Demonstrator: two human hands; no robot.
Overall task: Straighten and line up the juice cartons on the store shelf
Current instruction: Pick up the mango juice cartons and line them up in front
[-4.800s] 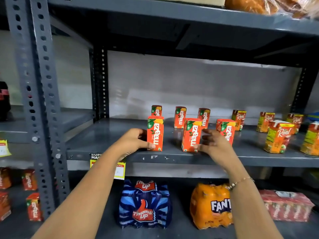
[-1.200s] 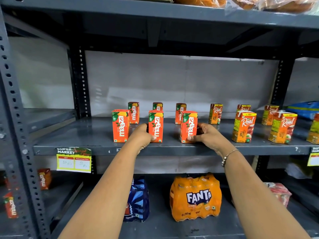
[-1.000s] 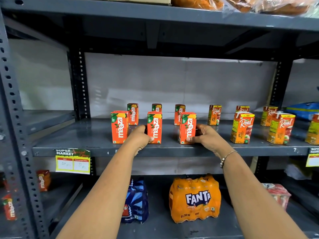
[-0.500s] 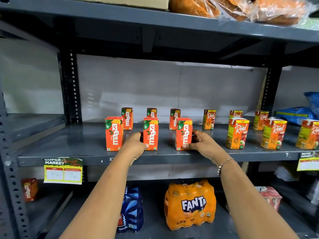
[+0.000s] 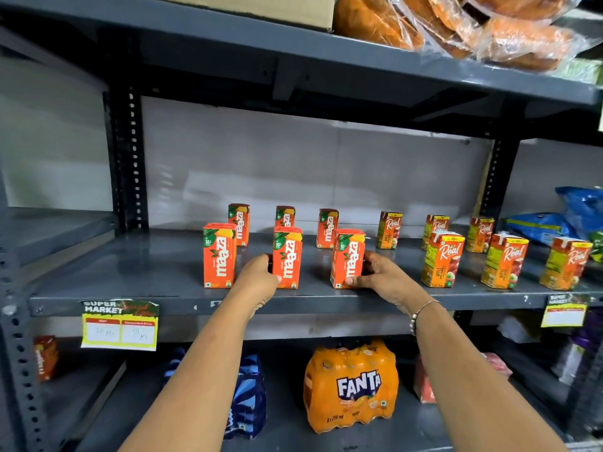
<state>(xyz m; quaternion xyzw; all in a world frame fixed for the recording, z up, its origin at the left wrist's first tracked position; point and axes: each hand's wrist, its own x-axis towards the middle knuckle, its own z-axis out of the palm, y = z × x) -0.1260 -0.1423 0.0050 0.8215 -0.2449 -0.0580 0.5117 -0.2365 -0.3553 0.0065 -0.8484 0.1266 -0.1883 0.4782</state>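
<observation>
The left hand (image 5: 259, 278) pinches the middle Maaza carton (image 5: 287, 257) and the right hand (image 5: 380, 275) pinches the next one (image 5: 347, 258) on the shelf (image 5: 130, 275), squaring the front row; next, I think, come the Real cartons (image 5: 442, 259).

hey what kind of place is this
Most likely a small grocery store aisle: a metal shelf stocked with rows of Maaza juice cartons, a "Super Market" price tag on its edge, and a Fanta multipack below.
</observation>
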